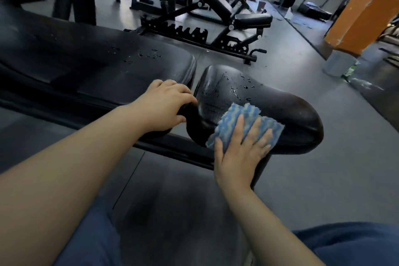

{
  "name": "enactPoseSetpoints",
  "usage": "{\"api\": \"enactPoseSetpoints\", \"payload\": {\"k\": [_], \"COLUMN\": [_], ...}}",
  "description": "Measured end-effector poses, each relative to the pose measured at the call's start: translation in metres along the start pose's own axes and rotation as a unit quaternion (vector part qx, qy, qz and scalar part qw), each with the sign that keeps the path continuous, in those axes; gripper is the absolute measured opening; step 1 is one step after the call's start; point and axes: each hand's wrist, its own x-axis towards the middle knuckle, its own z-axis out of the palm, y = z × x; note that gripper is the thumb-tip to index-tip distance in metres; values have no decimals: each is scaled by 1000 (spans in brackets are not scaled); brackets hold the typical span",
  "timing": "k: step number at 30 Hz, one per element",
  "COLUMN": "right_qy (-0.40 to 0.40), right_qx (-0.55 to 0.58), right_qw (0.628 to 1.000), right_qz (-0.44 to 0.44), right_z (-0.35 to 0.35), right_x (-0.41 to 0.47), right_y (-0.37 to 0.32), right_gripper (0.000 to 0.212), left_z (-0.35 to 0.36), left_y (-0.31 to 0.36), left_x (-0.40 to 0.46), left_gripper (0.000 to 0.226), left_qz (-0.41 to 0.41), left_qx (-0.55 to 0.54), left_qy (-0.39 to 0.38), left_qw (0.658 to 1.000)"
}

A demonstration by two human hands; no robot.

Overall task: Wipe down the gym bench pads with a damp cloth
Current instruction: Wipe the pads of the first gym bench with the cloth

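The cloth [241, 123] is blue with paler wavy stripes and a nubby weave, folded into a rough rectangle. It lies flat on the near left part of the seat pad [269, 101], its near edge draped over the pad's side, pressed there under straight fingers. The seat pad is black, glossy and rounded, narrowing at its left end, its right end worn to a brownish tone; beads of water sit across its top beyond the cloth. Just left of it, across a narrow gap, lies the long back pad [97, 60], black and flat, with a scatter of droplets near its right end.
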Motion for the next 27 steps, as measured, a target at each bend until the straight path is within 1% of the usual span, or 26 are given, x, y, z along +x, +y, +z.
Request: {"api": "enactPoseSetpoints", "payload": {"k": [3,5,8,10,12,14,15,16,18,20,22,24,26,27], "right_qy": [-12,-31,-59,-103,-172,-220,-240,-258,-272,-238,-192,-165,-165,-168], "right_qx": [-68,-97,-131,-163,-200,-223,-210,-174,-57,18,26,10,0,-1], "right_qw": [991,978,955,937,910,882,873,869,876,892,909,912,912,913], "right_qz": [-111,-184,-261,-293,-319,-352,-370,-384,-394,-383,-368,-375,-377,-371], "right_z": [-6,-11,-16,-21,-20,-22,-26,-30,-43,-59,-72,-77,-77,-77], "right_x": [6,16,34,44,54,63,66,70,76,82,87,89,88,86], "right_y": [-6,-14,-36,-55,-69,-78,-77,-73,-55,-29,-5,16,30,34], "right_gripper": [63,59,54,52,46,45,45,43,36,34,37,40,45,48], "left_z": [-4,-5,-5,-4,-1,0,0,0,0,6,16,24,29,31], "left_y": [-8,-11,-12,-12,-9,-3,2,8,21,35,51,69,84,88], "left_x": [-4,-6,-10,-13,-14,-15,-16,-17,-19,-19,-14,-6,4,9], "left_gripper": [54,54,53,54,58,60,60,58,53,47,46,54,61,61], "left_qz": [-33,-45,-60,-75,-89,-110,-125,-142,-179,-222,-262,-283,-301,-319], "left_qx": [-14,-26,-35,-55,-120,-234,-289,-335,-400,-456,-509,-523,-531,-540], "left_qy": [1,10,23,27,38,71,92,113,137,127,95,55,32,31], "left_qw": [999,999,997,995,988,963,945,925,888,852,814,802,792,778]}}
